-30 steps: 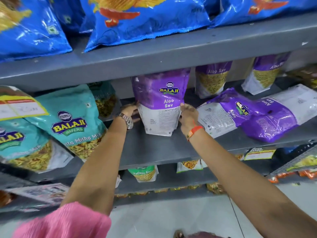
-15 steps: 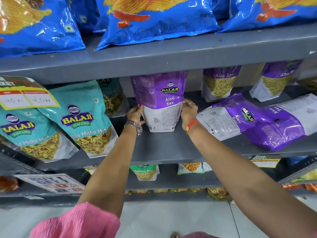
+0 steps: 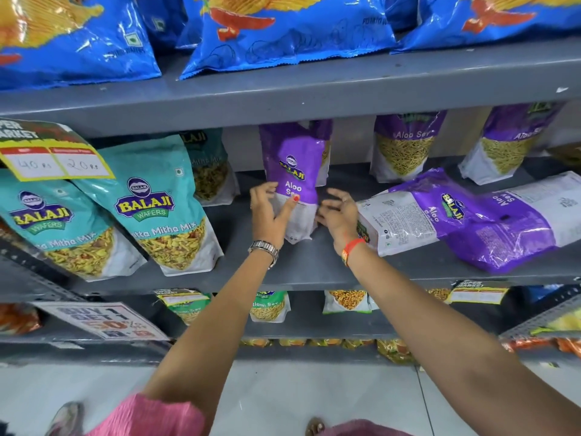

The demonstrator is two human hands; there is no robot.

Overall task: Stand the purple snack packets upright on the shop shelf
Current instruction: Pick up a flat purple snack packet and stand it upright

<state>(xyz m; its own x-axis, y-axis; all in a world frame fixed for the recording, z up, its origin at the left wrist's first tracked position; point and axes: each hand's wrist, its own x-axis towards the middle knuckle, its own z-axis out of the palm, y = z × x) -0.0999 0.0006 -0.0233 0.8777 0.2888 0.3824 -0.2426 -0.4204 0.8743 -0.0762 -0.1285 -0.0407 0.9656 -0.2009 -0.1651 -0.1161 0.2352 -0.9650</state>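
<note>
One purple Aloo Sev packet (image 3: 295, 165) stands upright on the grey middle shelf (image 3: 314, 265), its top close under the shelf above. My left hand (image 3: 270, 215) is at its lower left with fingers apart, the thumb still touching its front. Just right of the packet is my right hand (image 3: 338, 212), fingers spread and a small gap between them and the packet. Two more purple packets (image 3: 418, 215) (image 3: 509, 234) lie flat on the shelf to the right. Further back, two purple packets (image 3: 405, 146) (image 3: 509, 146) stand upright.
Teal Balaji mix packets (image 3: 151, 209) lean on the same shelf to the left, with a yellow price tag (image 3: 53, 155) over them. Blue wafer bags (image 3: 283, 29) fill the shelf above. The lower shelf holds small green packets (image 3: 270, 306) and a sale sign (image 3: 103, 319).
Both hands gripped the sides of the upright packet before; now they have come off it with fingers spread. The packet sits further back on the shelf.
</note>
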